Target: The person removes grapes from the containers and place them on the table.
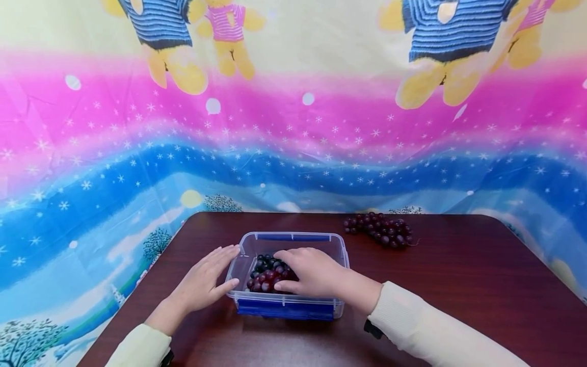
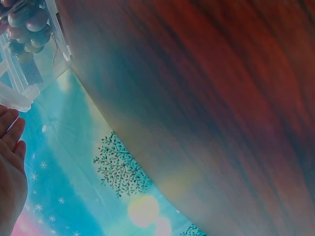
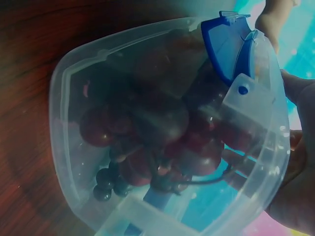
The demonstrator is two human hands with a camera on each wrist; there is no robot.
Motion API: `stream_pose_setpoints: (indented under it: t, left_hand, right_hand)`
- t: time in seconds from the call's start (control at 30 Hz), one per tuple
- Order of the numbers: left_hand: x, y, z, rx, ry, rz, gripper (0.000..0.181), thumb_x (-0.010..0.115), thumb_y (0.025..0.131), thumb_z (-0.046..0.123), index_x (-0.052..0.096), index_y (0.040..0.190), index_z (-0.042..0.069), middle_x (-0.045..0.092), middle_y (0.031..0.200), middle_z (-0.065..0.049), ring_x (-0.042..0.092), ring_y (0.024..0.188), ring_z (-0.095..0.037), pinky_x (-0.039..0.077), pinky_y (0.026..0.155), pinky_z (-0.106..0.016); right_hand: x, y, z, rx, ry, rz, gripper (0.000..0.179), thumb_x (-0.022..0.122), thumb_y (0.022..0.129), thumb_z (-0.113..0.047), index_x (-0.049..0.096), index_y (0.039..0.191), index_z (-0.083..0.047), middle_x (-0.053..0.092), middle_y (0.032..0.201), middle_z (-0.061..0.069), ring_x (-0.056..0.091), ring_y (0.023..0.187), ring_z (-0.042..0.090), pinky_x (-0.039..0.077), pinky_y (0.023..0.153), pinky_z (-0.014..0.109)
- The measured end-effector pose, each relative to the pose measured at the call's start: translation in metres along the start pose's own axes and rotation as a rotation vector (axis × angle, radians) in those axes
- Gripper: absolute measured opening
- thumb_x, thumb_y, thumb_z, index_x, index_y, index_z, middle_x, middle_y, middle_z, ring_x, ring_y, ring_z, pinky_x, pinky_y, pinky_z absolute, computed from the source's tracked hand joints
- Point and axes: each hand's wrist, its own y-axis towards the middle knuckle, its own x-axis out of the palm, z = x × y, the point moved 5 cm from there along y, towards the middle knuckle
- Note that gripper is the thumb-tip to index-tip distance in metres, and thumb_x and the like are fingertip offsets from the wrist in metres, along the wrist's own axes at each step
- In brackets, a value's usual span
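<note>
A clear plastic container [image 1: 293,236] with blue clips [image 1: 284,308] stands on the table. Inside lie red grapes [image 1: 266,280] and dark, almost black grapes [image 1: 265,262]. My right hand [image 1: 316,270] reaches over the near right rim into the container, thumb and forefinger spread beside the red grapes; its other fingers are partly hidden. Through the container's wall, the right wrist view shows the grapes and a curved stem [image 3: 209,182]. Along the left rim my left hand [image 1: 206,278] is held with straight fingers and thumb apart, fingertips at the rim, holding nothing.
Another bunch of red grapes [image 1: 380,229], a thin stem at its right end, lies near the table's far edge, right of the container. The dark brown table [image 1: 458,285] has rounded far corners. A patterned cloth [image 1: 293,127] hangs close behind it.
</note>
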Motion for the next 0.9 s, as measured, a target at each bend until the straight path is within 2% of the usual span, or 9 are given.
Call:
stream_pose_setpoints:
  t: [0.33,0.53,0.63,0.77,0.9]
  left_hand:
    - [0.002,0.000,-0.001,0.017,0.000,0.010,0.069,0.069,0.085,0.034,0.047,0.144,0.004,0.046,0.146,-0.011,0.042,0.134,-0.030,0.031,0.110,-0.049]
    - [0.001,0.000,-0.001,0.009,-0.012,0.009,0.069,0.068,0.087,0.038,0.047,0.144,0.006,0.045,0.147,-0.010,0.040,0.136,-0.027,0.010,0.115,-0.026]
    - [0.001,0.000,-0.001,0.012,-0.013,0.010,0.069,0.068,0.087,0.037,0.047,0.144,0.005,0.045,0.147,-0.010,0.040,0.136,-0.028,0.005,0.114,-0.021]
    - [0.001,0.000,-0.001,0.012,-0.013,0.009,0.069,0.069,0.086,0.035,0.046,0.144,0.005,0.045,0.147,-0.010,0.040,0.136,-0.028,0.005,0.114,-0.022]
    - [0.002,0.000,-0.001,0.009,-0.013,0.005,0.069,0.070,0.086,0.035,0.046,0.144,0.005,0.045,0.147,-0.010,0.040,0.136,-0.027,0.012,0.116,-0.028]
  right_hand:
    - [0.010,0.010,0.002,0.027,0.017,-0.071,0.061,0.057,0.092,-0.055,0.056,0.135,-0.012,0.065,0.120,0.003,0.063,0.104,0.014,0.052,0.089,0.035]
    - [0.012,0.011,0.004,0.044,0.029,-0.093,0.060,0.059,0.091,-0.055,0.058,0.132,-0.012,0.067,0.113,0.001,0.065,0.097,0.012,0.054,0.084,0.034]
    - [0.012,0.011,0.005,0.053,0.022,-0.111,0.061,0.062,0.089,-0.055,0.058,0.132,-0.012,0.068,0.110,0.000,0.064,0.095,0.011,0.054,0.083,0.034]
    - [0.011,0.012,0.005,0.057,0.023,-0.144,0.060,0.066,0.087,-0.053,0.059,0.131,-0.013,0.068,0.103,-0.002,0.064,0.090,0.009,0.053,0.080,0.032]
    - [0.011,0.014,0.007,0.077,0.033,-0.192,0.058,0.069,0.086,-0.050,0.060,0.131,-0.014,0.067,0.103,-0.002,0.062,0.090,0.009,0.052,0.080,0.031]
